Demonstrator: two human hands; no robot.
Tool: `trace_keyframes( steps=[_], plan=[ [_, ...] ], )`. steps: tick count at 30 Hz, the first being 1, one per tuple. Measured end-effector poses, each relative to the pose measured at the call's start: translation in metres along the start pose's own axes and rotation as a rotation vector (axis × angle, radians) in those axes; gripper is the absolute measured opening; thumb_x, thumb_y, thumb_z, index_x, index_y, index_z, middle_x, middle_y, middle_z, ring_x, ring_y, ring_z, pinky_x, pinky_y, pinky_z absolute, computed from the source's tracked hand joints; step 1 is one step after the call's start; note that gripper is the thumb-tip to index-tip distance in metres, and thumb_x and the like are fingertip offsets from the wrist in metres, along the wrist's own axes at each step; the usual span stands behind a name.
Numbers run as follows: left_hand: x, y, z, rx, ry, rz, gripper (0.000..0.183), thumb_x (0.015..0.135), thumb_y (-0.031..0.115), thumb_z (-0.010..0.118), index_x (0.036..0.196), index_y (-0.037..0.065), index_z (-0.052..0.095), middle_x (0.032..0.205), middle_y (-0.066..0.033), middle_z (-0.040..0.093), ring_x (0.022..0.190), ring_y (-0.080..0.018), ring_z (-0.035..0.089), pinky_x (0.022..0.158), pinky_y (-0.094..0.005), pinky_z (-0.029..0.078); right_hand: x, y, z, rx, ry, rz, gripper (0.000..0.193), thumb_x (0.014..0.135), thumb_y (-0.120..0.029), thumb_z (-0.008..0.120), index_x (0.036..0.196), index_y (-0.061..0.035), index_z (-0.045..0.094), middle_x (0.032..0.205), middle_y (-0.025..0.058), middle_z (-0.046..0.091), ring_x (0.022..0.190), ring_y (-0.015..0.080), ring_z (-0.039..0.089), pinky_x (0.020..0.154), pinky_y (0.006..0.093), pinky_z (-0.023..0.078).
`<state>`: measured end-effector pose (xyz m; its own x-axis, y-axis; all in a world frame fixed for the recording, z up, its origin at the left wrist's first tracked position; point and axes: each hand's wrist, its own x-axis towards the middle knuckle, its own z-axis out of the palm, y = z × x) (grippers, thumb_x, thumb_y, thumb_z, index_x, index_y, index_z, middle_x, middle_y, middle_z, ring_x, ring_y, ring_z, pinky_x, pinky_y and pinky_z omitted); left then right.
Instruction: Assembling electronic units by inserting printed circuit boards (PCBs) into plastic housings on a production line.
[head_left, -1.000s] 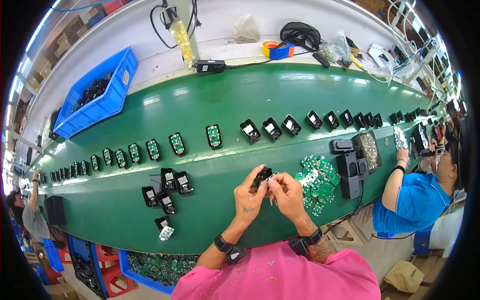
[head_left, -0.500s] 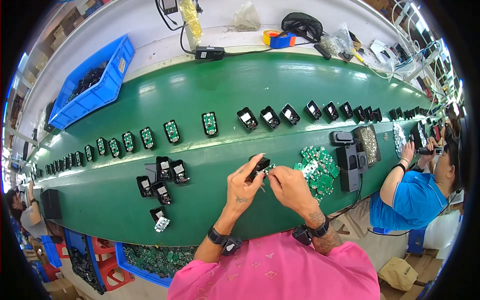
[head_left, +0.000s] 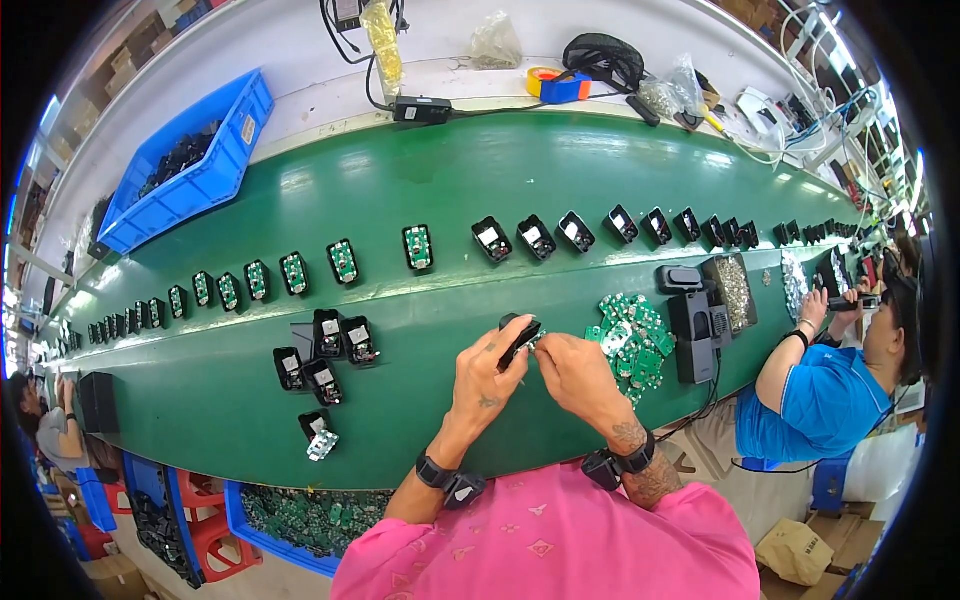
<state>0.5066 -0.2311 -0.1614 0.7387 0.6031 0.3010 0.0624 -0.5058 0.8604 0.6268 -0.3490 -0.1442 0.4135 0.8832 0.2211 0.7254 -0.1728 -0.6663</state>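
Note:
My left hand (head_left: 488, 375) is wrapped round a small black plastic housing (head_left: 517, 341), which it holds tilted over the bench. My right hand (head_left: 588, 378) is closed in a pinch at the housing's right edge, where a bit of a green and silver circuit board (head_left: 538, 339) shows; most of the board is hidden by the fingers. Close to the right hand lies a heap of green circuit boards (head_left: 632, 345). Left of my hands, several open black housings (head_left: 322, 382) stand in a cluster, and one nearby has a loose board (head_left: 322, 444) leaning out of it.
A row of black housings (head_left: 417, 247) crosses the green bench (head_left: 430, 165); those at left hold green boards. Black devices (head_left: 692, 335) and a box of small metal parts (head_left: 733, 290) stand right. A blue crate (head_left: 190, 170) is far left. A co-worker (head_left: 830, 390) sits at right.
The housing in my left hand has been tipped more upright, and less of the board shows. My right hand stays pinched at its edge.

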Motion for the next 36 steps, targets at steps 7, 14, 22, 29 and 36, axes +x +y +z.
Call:
trace_keyframes(
  steps=[7,14,22,29,36],
  plan=[
    [-0.002,0.004,0.005,0.042,0.059,0.070,0.043,0.083,0.001,0.068,0.124,0.009,0.066,0.086,-0.0104,0.065,0.058,-0.0188,0.058,0.054,-0.0307,0.049,0.003,-0.002,-0.010,0.092,-0.016,0.042,0.012,0.091,-0.008,0.059,0.088,0.0027,0.056,0.080,0.0222,0.064,0.072,0.0439,0.062,0.062,0.0509,0.049],
    [-0.004,0.008,0.012,-0.006,0.118,0.058,0.042,0.085,0.001,0.067,0.127,0.008,0.063,0.085,-0.0124,0.065,0.057,-0.0193,0.059,0.053,-0.0317,0.050,-0.002,-0.004,0.002,-0.049,0.050,0.026,0.008,0.090,-0.005,0.061,0.086,0.0018,0.059,0.075,0.0188,0.063,0.070,0.0408,0.062,0.060,0.0480,0.048],
    [0.007,0.004,0.001,-0.631,0.068,-0.464,0.054,0.089,0.003,0.068,0.140,0.005,0.051,0.115,-0.0155,0.066,0.077,-0.0154,0.070,0.063,-0.0258,0.058,0.005,-0.002,-0.008,0.298,0.227,0.316,0.028,0.094,-0.019,0.067,0.108,0.0043,0.061,0.081,0.0151,0.067,0.062,0.0250,0.065,0.057,0.0348,0.052],
    [0.010,-0.001,0.002,-0.742,-0.155,-0.471,0.077,0.075,-0.011,0.074,0.145,0.001,0.043,0.125,-0.0203,0.059,0.080,-0.0235,0.073,0.070,-0.0294,0.061,0.002,0.017,0.001,0.848,0.194,0.464,0.015,0.093,-0.008,0.067,0.102,0.0041,0.064,0.080,0.0005,0.064,0.065,0.0040,0.056,0.054,0.0197,0.044],
    [0.015,0.001,0.001,-0.865,-0.168,-0.397,0.078,0.075,-0.011,0.073,0.146,0.002,0.042,0.126,-0.0206,0.059,0.088,-0.0266,0.073,0.073,-0.0319,0.063,-0.002,0.020,-0.002,1.045,-0.015,0.466,0.014,0.093,-0.007,0.068,0.100,0.0050,0.068,0.069,0.0003,0.063,0.054,0.0036,0.052,0.047,0.0182,0.038]
  ],
)
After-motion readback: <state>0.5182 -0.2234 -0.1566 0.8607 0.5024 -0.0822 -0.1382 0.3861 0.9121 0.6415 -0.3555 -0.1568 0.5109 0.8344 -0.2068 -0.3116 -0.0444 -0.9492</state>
